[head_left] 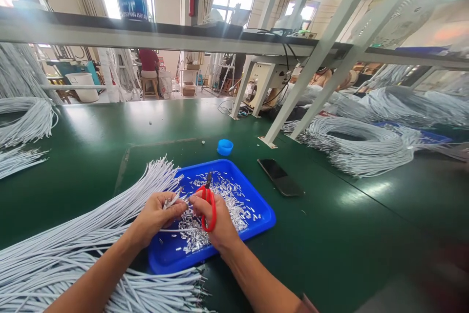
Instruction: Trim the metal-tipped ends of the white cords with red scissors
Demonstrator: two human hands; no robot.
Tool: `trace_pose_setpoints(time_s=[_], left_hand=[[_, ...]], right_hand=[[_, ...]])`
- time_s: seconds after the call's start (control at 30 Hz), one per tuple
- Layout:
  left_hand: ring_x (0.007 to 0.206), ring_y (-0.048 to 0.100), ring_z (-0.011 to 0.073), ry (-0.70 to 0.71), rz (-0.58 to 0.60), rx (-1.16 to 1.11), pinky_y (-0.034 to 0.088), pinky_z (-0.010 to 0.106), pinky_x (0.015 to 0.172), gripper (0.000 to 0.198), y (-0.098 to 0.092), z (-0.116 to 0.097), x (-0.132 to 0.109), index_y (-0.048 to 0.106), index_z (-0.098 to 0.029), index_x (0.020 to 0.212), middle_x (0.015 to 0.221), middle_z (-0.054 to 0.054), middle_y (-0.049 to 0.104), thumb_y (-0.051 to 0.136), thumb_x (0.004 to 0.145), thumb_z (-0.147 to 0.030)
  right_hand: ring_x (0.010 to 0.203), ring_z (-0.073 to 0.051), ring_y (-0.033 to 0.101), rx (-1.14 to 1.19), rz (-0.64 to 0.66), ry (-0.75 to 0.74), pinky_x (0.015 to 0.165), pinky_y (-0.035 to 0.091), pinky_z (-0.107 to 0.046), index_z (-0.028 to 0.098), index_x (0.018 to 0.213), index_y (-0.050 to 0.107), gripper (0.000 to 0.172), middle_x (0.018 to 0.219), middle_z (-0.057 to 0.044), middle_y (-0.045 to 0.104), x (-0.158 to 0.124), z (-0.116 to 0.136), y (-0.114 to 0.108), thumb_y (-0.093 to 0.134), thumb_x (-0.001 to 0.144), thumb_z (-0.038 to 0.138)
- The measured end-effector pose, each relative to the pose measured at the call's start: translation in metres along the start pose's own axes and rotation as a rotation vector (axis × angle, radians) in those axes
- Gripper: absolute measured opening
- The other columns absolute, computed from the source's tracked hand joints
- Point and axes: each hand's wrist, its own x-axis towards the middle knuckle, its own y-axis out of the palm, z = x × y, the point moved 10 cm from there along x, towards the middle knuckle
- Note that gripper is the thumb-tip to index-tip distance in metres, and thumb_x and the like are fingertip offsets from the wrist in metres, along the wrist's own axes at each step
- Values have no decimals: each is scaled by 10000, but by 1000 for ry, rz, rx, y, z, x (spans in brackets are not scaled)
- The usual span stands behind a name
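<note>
A blue tray (262,205) lies on the green table, with many small shiny metal pieces (234,208) scattered in it. Above its left part, my left hand (161,213) is closed around the ends of some white wires. My right hand (216,218) holds red-handled scissors (209,210), their dark blades pointing away from me. Its thumb and fingertips come close to the left fingertips; what they may pinch there is too small to make out. A thick bundle of white wires (120,210) stretches from the lower left to the tray. More white wires (157,288) lie nearer me, below the tray.
A small blue cap (224,147) sits behind the tray and a black phone (280,176) to its right. Coiled white wires (366,149) lie at the right, others (25,122) at the far left. Slanted metal posts (293,103) hold up a shelf across the table. A seated person (148,61) is in the background.
</note>
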Motion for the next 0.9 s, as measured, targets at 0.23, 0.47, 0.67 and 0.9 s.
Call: trace_pose_setpoints(time_s=[0.23, 0.47, 0.67, 0.9], left_hand=[[427, 366, 36, -76, -45, -215, 222, 159, 416, 278, -14, 14, 4, 582, -124, 661, 535, -46, 491, 711, 657, -371], [692, 554, 136, -113, 200, -24, 424, 220, 657, 259, -13, 9, -9, 698, -123, 757, 761, 27, 646, 789, 530, -208], [630, 553, 136, -88, 175, 31, 426, 227, 620, 271, -19, 7, -8, 718, -136, 829, 657, -3, 640, 751, 582, -241], [621, 566, 142, -64, 116, -86, 434, 243, 615, 212, -32, 2, -9, 685, -124, 686, 642, 4, 648, 790, 542, -239]], right_hand=[[529, -116, 449, -35, -206, 49, 513, 380, -245, 175, 674, 578, 212, 570, 12, 513, 6, -10, -47, 560, 796, 348], [797, -186, 573, -117, 34, -66, 726, 435, -305, 207, 901, 671, 171, 859, -57, 671, 6, 9, -10, 574, 808, 312], [704, -166, 538, -417, 175, -66, 621, 369, -254, 188, 740, 664, 159, 702, -40, 637, 2, -6, 18, 555, 805, 285], [491, -101, 373, -638, 477, 21, 477, 179, -234, 175, 472, 531, 229, 489, 31, 463, -8, -42, 37, 644, 665, 226]])
